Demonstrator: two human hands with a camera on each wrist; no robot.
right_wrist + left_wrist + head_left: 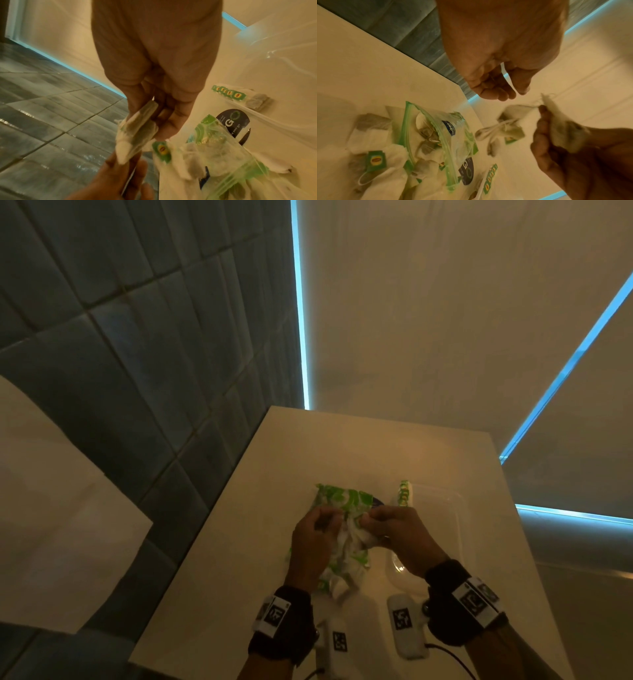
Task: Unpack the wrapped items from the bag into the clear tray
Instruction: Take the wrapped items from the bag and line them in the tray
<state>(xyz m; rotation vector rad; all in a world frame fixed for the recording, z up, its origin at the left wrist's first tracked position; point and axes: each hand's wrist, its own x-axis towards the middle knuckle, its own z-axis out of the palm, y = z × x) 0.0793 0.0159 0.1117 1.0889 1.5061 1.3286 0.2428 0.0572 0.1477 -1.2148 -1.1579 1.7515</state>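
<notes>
Step in hand, as judged: wrapped items, which are tea bags with green tags, are being drawn out of the bag [342, 501] for transfer to the clear tray [455, 508].

- The zip bag lies crumpled on the white counter [239, 525], mouth open, beneath both hands. More tea bags are seen inside it and spilled at its mouth [368, 132].
- The tray sits just right of the bag. A row of tagged tea bags [229, 93] is already lodged at its near-left edge.
- Right hand [400, 532]: closed in a pinch on a small clump of tea bags [137, 129], held above the bag. Further bags are seen dangling from the clump by tangled strings [510, 121].
- Left hand [315, 539]: fingers [493, 92] loosely curled, thumb apart from them, nothing plainly gripped. Contact with the lower end of the clump cannot be told.

Next move, as judged: the strings need to be freed, probably by the left hand, so that the clump can be carried right and set inside the tray. Snagged strings may drag other bags onto the counter.
</notes>
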